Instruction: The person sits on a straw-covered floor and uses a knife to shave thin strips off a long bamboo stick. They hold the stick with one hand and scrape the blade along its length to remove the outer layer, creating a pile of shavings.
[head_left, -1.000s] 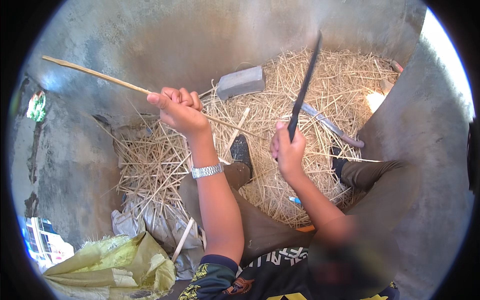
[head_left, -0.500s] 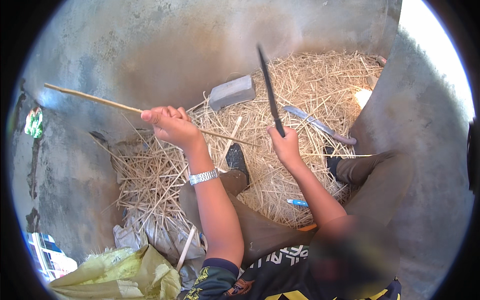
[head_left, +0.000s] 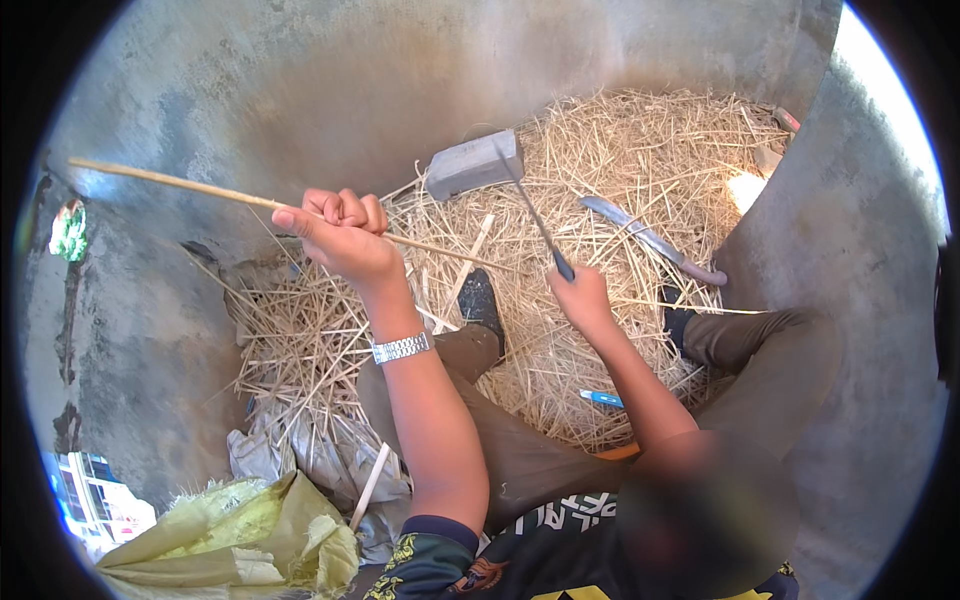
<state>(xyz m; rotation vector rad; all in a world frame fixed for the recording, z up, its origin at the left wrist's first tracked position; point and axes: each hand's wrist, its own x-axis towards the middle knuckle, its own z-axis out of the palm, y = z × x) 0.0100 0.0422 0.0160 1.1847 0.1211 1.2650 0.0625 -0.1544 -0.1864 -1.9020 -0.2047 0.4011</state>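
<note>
My left hand (head_left: 345,235) is closed around a thin bamboo stick (head_left: 175,182), held slantwise with one end out at the far left and the other running down over the straw. In my right hand (head_left: 582,300) is the dark handle of a long narrow knife (head_left: 528,205), its blade pointing up and to the left toward a grey block. The blade is apart from the stick. Beyond my right hand a large machete (head_left: 650,243) with a brown handle lies on the straw. A blue box cutter (head_left: 602,398) rests beside my right forearm.
Loose straw-like strips (head_left: 640,150) cover the ground between my legs and the concrete wall (head_left: 400,80). A grey block (head_left: 473,165) sits against that wall. At the lower left lie a yellowish woven sack (head_left: 240,530) and crumpled grey sheeting (head_left: 340,465). Another wall (head_left: 870,330) curves along my right.
The knife's blade has swung down and to the left, and my right hand has turned with it. My left hand still grips the stick, which sits slightly farther left.
</note>
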